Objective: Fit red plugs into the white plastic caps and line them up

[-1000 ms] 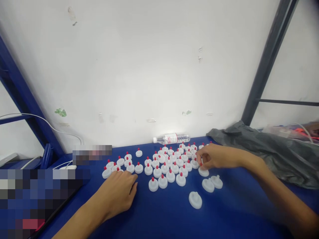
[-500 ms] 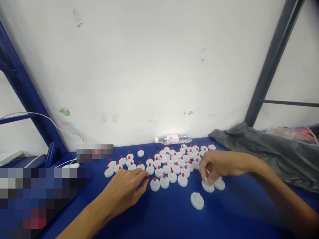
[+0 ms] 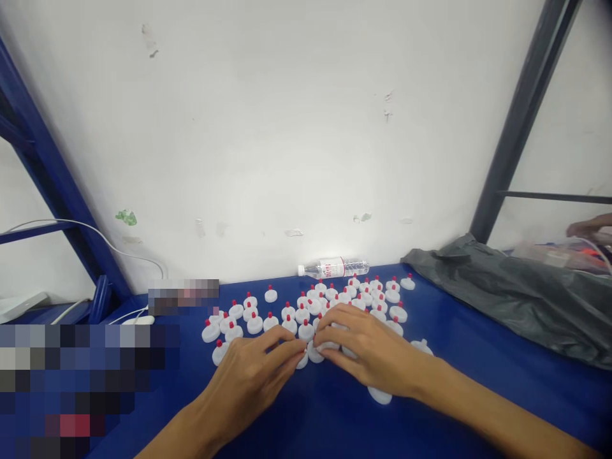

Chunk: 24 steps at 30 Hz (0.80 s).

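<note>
My left hand (image 3: 261, 370) is closed, thumb and fingers pinched together among white round caps with red tips. A white cap (image 3: 301, 362) shows just below its fingertips. My right hand (image 3: 366, 347) is closed too, fingers bent and facing the left fingertips with a small gap between. Another white cap (image 3: 315, 353) lies under the right fingertips. What either hand pinches is hidden. A cap with no red tip (image 3: 421, 346) lies to the right of my right wrist, and one more bare cap (image 3: 380, 396) is partly covered by that hand.
Several red-tipped caps (image 3: 254, 324) stand spread over the blue tabletop (image 3: 306, 421). A clear plastic bottle (image 3: 335, 267) lies against the white wall. Dark grey sheeting (image 3: 507, 296) covers the right side. Another person's hand (image 3: 590, 226) shows at the far right.
My right hand has moved left from the bare caps to meet my left hand. My left hand has shifted slightly right. Another person's hand has come into view at the far right.
</note>
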Motion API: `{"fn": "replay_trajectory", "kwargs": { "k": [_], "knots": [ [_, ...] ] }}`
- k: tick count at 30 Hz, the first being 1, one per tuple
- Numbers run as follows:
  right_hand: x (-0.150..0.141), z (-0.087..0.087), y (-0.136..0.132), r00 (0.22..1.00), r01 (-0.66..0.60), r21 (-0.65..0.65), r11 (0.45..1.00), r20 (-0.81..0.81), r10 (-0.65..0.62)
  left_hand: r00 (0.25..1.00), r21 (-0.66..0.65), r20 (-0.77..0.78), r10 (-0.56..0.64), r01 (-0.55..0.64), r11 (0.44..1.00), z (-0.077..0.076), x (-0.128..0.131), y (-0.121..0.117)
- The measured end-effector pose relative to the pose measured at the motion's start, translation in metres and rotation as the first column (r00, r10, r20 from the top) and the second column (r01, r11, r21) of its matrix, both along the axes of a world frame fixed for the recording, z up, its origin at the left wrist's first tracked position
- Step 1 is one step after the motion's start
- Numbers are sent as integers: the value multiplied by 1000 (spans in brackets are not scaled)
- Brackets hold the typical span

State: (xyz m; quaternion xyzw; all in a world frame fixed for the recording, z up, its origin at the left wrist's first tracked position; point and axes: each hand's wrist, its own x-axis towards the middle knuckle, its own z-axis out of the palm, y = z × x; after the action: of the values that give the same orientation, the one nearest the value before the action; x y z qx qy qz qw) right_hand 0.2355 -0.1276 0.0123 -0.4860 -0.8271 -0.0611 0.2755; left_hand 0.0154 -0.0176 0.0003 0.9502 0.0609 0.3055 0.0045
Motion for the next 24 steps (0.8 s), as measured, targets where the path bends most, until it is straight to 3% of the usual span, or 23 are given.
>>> {"fn": "replay_trajectory", "kwargs": {
  "k": [8, 16, 20, 24],
  "knots": [
    [-8, -4, -6, 999, 23, 31, 999, -30, -22, 998, 75, 25, -52, 50, 996, -7, 2, -7],
    [-15, -7, -7, 1000, 16, 67, 998, -20, -15, 988, -27, 84, -129, 132, 991, -7, 3, -9],
    [-13, -9, -8, 1000, 15, 97, 995, -5, -14, 985, -177, 77, -154, 165, 970, -4, 4, -11],
    [-11, -6, -9, 1000, 4, 153, 988, 25, -8, 994, -453, 87, -70, 102, 886, 5, 5, -17]
  ]
}}
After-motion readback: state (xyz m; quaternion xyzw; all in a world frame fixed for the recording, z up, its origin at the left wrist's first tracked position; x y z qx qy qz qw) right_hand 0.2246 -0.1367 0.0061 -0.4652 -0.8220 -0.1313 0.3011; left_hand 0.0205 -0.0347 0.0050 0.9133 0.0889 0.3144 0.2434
